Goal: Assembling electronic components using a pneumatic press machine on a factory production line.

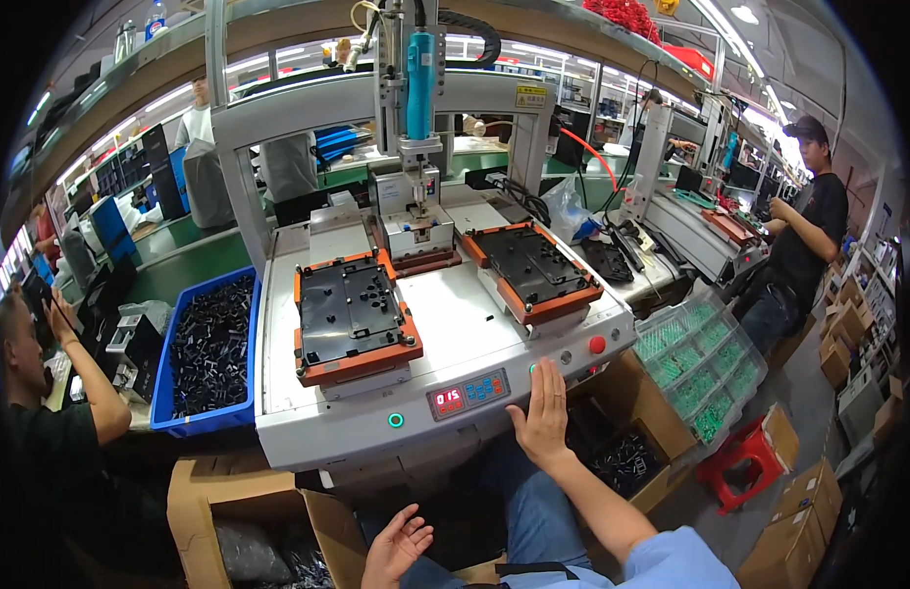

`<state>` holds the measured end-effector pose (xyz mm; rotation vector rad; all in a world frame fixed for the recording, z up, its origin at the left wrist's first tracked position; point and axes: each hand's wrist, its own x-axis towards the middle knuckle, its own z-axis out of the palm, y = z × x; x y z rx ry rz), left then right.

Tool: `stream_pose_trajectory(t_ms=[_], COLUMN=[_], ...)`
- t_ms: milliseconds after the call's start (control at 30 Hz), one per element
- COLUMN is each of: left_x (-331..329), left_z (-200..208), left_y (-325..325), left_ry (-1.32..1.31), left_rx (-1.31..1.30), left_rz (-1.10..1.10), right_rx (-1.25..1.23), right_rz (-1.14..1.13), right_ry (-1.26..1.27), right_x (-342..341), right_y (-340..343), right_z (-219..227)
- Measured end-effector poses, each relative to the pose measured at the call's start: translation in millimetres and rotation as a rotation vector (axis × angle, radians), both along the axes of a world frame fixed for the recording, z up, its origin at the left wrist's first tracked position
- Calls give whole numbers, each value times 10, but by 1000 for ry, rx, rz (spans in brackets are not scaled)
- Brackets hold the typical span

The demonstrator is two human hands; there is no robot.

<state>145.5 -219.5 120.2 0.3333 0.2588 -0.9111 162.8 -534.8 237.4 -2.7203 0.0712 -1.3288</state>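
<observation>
My right hand (544, 414) is raised to the front of a white bench machine (445, 339). Its fingers are stretched out over a button at the panel's right part, which they mostly hide; it holds nothing. Low over my lap, my left hand (400, 542) hangs with loosely bent, parted fingers and nothing in it. On the machine, a left orange fixture (360, 369) and a right orange fixture (563, 306) each carry a flat black plastic panel (349, 306). Between them, at the back, stands a teal electric screwdriver (419, 88), pointing down.
A blue bin (162, 393) of small black parts stands left of the machine. Cardboard boxes (195, 510) flank my legs. At right are a clear compartment case (705, 358) with green contents, a red stool (749, 466) and a red button (597, 345). People work on both sides.
</observation>
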Motion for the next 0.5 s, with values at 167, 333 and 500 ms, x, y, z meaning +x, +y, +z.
stream_pose_trajectory(t_ms=[167,333,500], left_x=[5,-10,30], left_z=[0,-8,-105], left_y=[-14,13,-8], left_ry=[12,-30,-34], left_rx=[5,-12,-48], left_rz=[-9,8,-22], right_rx=[23,22,-28], right_rz=[-84,-62,-147], right_ry=[-146,-180,-167], right_x=[132,219,176], right_y=[-78,-97,-85], right_z=[-175,-293,-403])
